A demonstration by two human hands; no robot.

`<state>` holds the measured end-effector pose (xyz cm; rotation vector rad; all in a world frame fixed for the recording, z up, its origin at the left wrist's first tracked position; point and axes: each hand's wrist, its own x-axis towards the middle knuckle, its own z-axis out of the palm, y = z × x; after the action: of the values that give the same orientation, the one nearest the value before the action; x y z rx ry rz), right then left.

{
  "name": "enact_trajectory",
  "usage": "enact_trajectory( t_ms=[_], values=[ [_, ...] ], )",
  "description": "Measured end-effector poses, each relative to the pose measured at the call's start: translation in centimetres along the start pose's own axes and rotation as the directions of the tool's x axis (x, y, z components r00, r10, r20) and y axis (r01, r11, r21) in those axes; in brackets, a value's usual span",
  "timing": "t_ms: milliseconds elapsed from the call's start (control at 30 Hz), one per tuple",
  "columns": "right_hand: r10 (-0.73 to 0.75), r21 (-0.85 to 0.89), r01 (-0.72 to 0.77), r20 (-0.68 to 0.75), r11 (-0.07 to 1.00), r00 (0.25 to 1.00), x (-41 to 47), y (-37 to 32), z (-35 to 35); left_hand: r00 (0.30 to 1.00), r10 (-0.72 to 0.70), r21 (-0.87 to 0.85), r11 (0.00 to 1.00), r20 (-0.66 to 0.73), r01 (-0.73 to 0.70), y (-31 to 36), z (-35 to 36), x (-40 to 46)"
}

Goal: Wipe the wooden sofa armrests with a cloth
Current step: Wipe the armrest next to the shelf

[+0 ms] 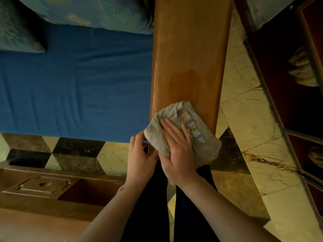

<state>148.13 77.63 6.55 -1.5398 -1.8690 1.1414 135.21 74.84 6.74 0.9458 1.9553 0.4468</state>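
Cloth [181, 131] sits bunched up on the near end of the wooden armrest [190, 55], a beige towel with a strip of pastel stripes showing. Right hand [178, 151] lies flat on top of it, fingers straight, pressing it down onto the wood. Left hand [140, 158] is at the cloth's left edge, fingers curled and pinching the corner by the end of the armrest. A darker, wet-looking patch shows on the wood just beyond the cloth. Blue seat cushion [75, 84] runs along the left, patterned pillow [83, 11] at its far end, marble floor [244, 110] on the right.
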Motion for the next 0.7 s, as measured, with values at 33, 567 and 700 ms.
enact_trajectory(
  t_ms=[33,567,700],
  values=[
    [0.064,0.089,-0.064,0.003,0.994,0.998,0.1,-0.7,-0.3,0.999,-0.032,-0.018,0.999,-0.006,0.032,-0.2,0.0,-0.1],
    [-0.019,0.439,-0.345,0.640,0.830,0.768,7.4,-24.6,-7.2,0.911,0.251,-0.113,0.947,-0.328,-0.301,8.1,-24.3,-5.5],
    [-0.165,0.333,-0.110,0.695,0.936,0.700,8.7,-33.5,-4.3,0.799,0.552,0.281,0.827,-0.239,-0.487,9.3,-34.7,-10.0]
  ],
)
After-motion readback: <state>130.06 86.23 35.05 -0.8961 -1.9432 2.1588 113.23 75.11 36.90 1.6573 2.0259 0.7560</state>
